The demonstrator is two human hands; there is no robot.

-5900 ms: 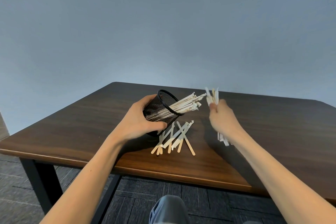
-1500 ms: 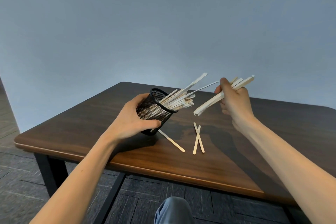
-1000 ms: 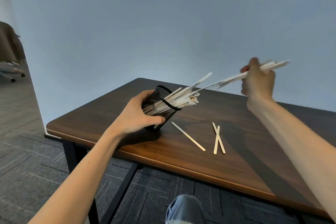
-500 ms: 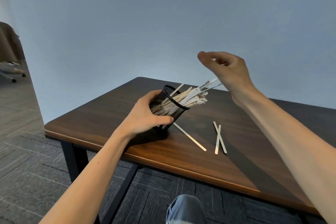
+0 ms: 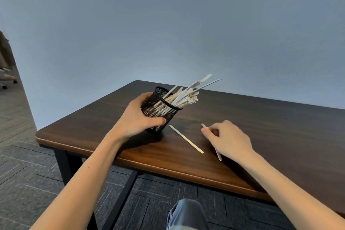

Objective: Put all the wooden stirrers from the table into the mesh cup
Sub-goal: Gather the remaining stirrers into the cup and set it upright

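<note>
Wooden stirrers (image 5: 186, 93) jut from the tilted mesh cup (image 5: 161, 108) our left hand (image 5: 137, 117) grips. Our right hand (image 5: 228, 139) pinches stirrers on the tabletop (image 5: 280, 136), fingers curled together; another stirrer (image 5: 186, 139) lies beside.

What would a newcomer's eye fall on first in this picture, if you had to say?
Probably the black mesh cup, tilted and bristling with wooden stirrers, gripped by the left hand near the table's front left corner. Next, the right hand pinching stirrers off the tabletop, with one loose stirrer lying between the hands.
</note>
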